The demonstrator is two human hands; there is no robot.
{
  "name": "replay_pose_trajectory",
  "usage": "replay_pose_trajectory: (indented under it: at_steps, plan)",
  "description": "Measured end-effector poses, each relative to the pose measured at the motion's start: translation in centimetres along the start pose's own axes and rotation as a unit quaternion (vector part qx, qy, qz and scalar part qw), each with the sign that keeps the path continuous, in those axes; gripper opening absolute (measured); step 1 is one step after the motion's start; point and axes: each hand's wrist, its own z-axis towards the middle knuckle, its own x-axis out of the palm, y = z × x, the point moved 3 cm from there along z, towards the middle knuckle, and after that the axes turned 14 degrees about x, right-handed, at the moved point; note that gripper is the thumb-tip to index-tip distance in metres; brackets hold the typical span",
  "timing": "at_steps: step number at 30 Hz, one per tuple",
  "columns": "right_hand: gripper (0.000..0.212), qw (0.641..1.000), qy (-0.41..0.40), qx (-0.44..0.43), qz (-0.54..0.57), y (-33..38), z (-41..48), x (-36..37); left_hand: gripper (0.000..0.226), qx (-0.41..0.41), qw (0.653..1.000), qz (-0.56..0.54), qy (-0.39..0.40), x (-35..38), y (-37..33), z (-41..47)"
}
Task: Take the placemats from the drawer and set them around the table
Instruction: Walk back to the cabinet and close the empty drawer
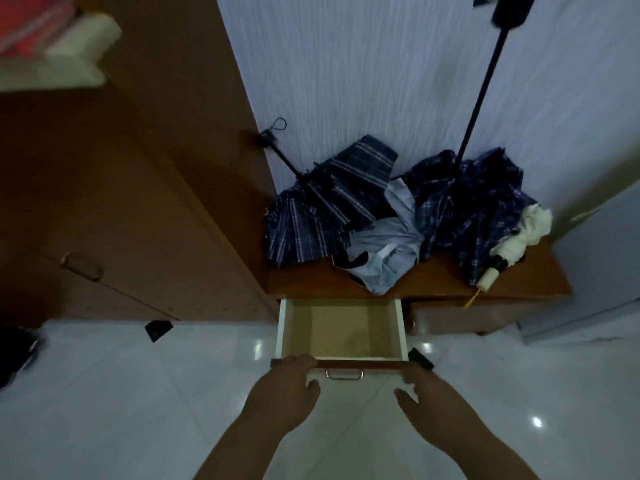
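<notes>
The drawer (343, 332) stands pulled out of the low cabinet (433, 280), showing a tan floor inside, and whether that's a mat or bare bottom I can't tell. The left hand (287, 386) curls over the front's left corner. The right hand (420, 389) grips the right corner, with the handle (344, 375) between them.

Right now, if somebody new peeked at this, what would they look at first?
Probably the open drawer in the middle, pulled out over the shiny white floor. The left hand grips its front left corner and the right hand is at the right corner. After that, the heap of dark checked umbrellas piled on the low wooden cabinet just behind the drawer.
</notes>
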Motion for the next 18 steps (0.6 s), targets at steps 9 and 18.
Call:
replay_pose_trajectory:
  at_steps: [9,18]
  plan:
    - [0.056,0.998,-0.024,0.0,-0.062,-6.5,9.8,13.6,0.054,-0.046,0.999,-0.006,0.012,15.2,11.3,4.6]
    - [0.047,0.988,-0.113,-0.084,-0.07,-9.7,17.3,20.9,0.054,-0.029,0.997,0.019,-0.07,25.1,20.0,9.8]
